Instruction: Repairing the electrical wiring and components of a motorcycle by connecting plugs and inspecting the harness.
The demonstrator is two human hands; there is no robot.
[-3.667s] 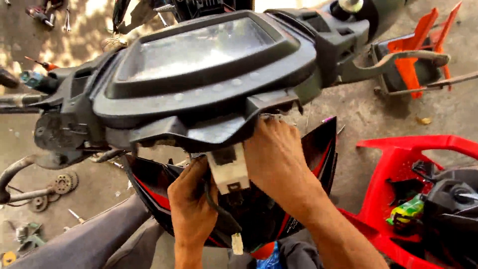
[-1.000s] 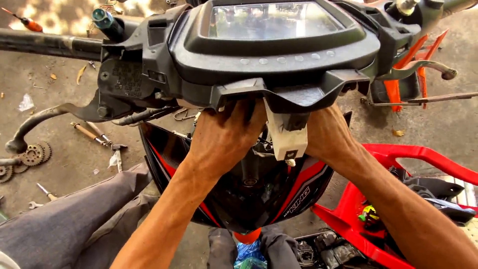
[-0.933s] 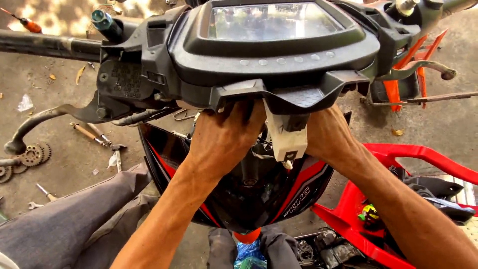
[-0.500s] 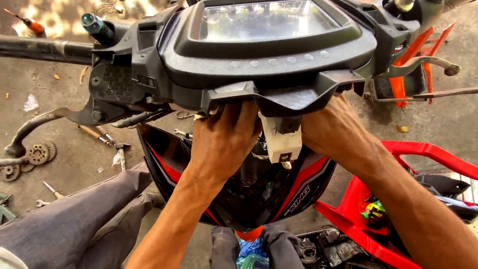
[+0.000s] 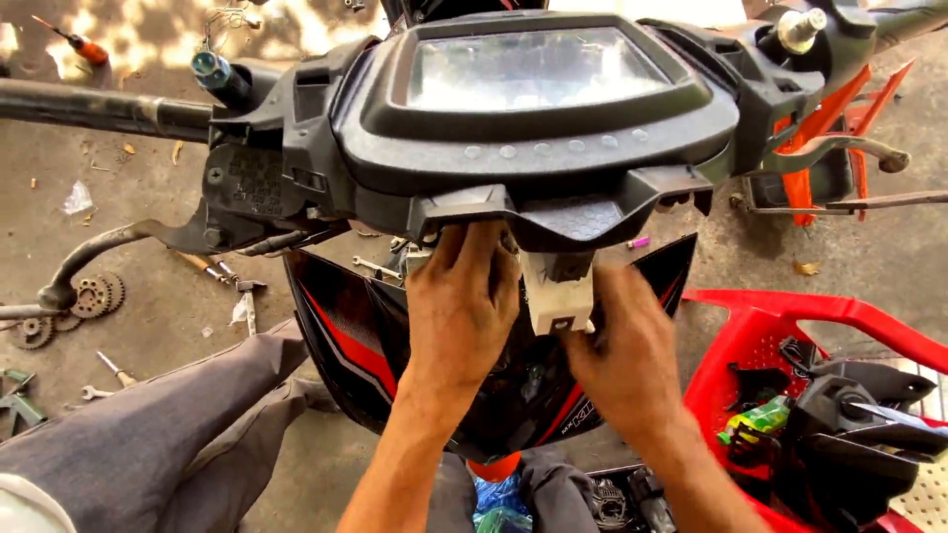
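Note:
A scooter's black handlebar cover [image 5: 553, 188] with its instrument panel [image 5: 533, 69] fills the top of the view. Both my hands reach up beneath its front edge. My left hand [image 5: 462, 311] presses its fingers up under the cover's lip, and the fingertips are hidden there. My right hand [image 5: 624, 357] sits just right of a white plastic connector block [image 5: 558, 294] that hangs below the cover, with its thumb against the block's lower edge. The red and black front panel [image 5: 341, 321] of the scooter lies behind my hands.
A red plastic crate [image 5: 770, 326] with black parts stands at the right. Sprockets [image 5: 94, 294], wrenches [image 5: 232, 281] and a screwdriver [image 5: 74, 44] lie on the concrete floor at the left. The left handlebar [image 5: 89, 107] and brake lever [image 5: 99, 252] jut out left. My grey trouser leg [image 5: 168, 424] is at lower left.
My right hand has dropped lower and now sits beside and below the white block. My left hand stays under the cover's lip. The view has shifted slightly.

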